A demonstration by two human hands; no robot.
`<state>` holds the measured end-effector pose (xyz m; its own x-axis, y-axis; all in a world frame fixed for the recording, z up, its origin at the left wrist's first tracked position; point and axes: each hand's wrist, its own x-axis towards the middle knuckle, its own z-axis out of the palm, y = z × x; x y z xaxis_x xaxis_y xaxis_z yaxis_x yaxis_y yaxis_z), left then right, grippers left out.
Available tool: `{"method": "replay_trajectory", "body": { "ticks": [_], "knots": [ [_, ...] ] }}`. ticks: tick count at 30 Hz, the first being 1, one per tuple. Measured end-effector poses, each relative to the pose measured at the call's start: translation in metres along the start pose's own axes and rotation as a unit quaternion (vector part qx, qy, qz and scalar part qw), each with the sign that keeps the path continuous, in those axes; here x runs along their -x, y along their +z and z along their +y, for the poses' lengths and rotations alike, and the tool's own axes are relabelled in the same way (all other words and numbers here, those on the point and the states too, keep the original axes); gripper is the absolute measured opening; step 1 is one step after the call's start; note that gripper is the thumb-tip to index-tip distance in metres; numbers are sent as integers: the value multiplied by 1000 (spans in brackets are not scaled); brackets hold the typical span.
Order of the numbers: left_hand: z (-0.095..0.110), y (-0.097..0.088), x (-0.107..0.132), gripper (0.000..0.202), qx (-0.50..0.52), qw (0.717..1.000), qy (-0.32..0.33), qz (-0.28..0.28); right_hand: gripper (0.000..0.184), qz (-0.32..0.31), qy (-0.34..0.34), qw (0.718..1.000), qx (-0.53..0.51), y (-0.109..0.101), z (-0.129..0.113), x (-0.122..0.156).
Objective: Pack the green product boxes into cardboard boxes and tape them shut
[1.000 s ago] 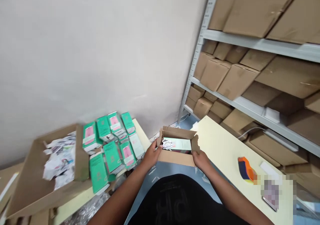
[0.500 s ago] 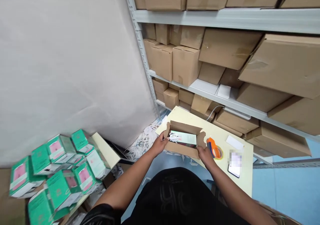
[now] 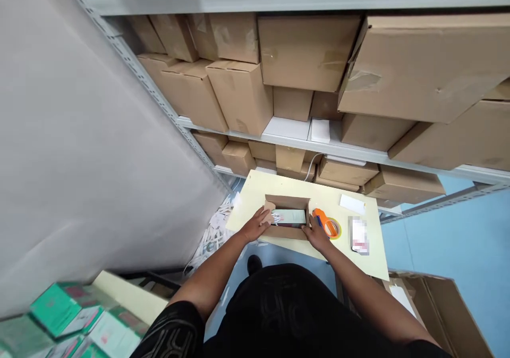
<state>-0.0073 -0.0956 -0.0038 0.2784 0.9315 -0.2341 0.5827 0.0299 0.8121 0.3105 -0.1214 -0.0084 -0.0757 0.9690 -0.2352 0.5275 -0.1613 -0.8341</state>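
Note:
An open cardboard box (image 3: 286, 232) rests on the pale yellow table (image 3: 249, 193) in front of me. Inside it lies a pale green and white carton (image 3: 292, 216), with some crumpled whitish material at its left end. My left hand (image 3: 255, 225) is closed on the left end flap, which bends inward. On the opposite end, my right hand (image 3: 316, 234) grips the box near its front right corner; some of its fingers are hidden. Right beside that hand are an orange tape dispenser (image 3: 321, 218) and a yellow-rimmed tape roll (image 3: 337, 229).
A white slip (image 3: 353, 204) and a blurred-out phone-like object (image 3: 359, 236) lie on the table's right side. Shelves (image 3: 295, 129) of cardboard boxes stand behind. Green cartons (image 3: 58, 309) are stacked lower left, an open carton (image 3: 450, 305) lower right, paper scraps (image 3: 217, 225) on the floor.
The view has swung right, so the green cartons slide toward the lower left. The box now sits flatter on the table, and its left flap is folded further inward under my left hand.

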Motion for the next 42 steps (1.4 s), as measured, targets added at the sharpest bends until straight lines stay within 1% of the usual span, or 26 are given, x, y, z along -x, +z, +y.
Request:
{"method": "replay_trajectory", "body": {
  "ticks": [2, 4, 6, 8, 10, 11, 14, 16, 18, 20, 22, 25, 27, 29, 33, 36, 38, 42],
  "knots": [
    [-14, -3, -11, 78, 2, 1000, 13, -15, 77, -19, 1, 999, -27, 1, 8, 6],
    [-26, -8, -20, 75, 13, 999, 38, -29, 81, -39, -24, 999, -29, -1, 13, 17],
    [-34, -15, -27, 73, 17, 997, 61, -53, 86, -53, -64, 996, 25, -1, 15, 29],
    [-40, -21, -31, 72, 11, 994, 81, -77, 93, -59, -84, 990, 99, 3, 13, 36],
    [-44, -26, -33, 70, 4, 991, 95, -93, 94, -39, -81, 985, 146, 13, 9, 37],
    [-46, -27, -34, 70, 4, 990, 98, -98, 91, -20, -76, 985, 156, 19, 7, 36],
    [-49, -30, -36, 70, 18, 989, 102, -107, 72, 61, -63, 985, 150, 40, 5, 28],
    [-47, -33, -39, 72, 38, 990, 97, -96, 62, 109, -56, 984, 133, 51, 6, 24],
    [-41, -38, -45, 76, 57, 992, 83, -71, 57, 132, -49, 984, 113, 55, 6, 21],
    [-30, -44, -55, 78, 75, 995, 62, -35, 55, 133, -44, 986, 94, 55, 5, 20],
    [-17, -49, -68, 76, 98, 994, 34, -12, 53, 128, -39, 988, 81, 52, 3, 17],
    [0, -54, -83, 73, 132, 991, -11, -8, 51, 128, -37, 989, 69, 47, 0, 10],
    [7, -55, -86, 71, 144, 989, -35, -4, 51, 124, -36, 990, 64, 45, -2, 6],
    [8, -55, -84, 72, 150, 988, -46, 2, 51, 116, -35, 991, 62, 44, -3, 3],
    [7, -53, -75, 72, 158, 986, -44, 9, 49, 111, -42, 990, 70, 42, -4, -1],
    [6, -52, -75, 70, 142, 988, -52, 14, 46, 117, -43, 990, 69, 41, -5, -3],
    [7, -51, -77, 67, 121, 991, -50, 21, 44, 123, -29, 990, 66, 41, -6, -7],
    [7, -52, -80, 60, 101, 994, -28, 37, 44, 144, 27, 986, 78, 42, -10, -15]
  ]
}}
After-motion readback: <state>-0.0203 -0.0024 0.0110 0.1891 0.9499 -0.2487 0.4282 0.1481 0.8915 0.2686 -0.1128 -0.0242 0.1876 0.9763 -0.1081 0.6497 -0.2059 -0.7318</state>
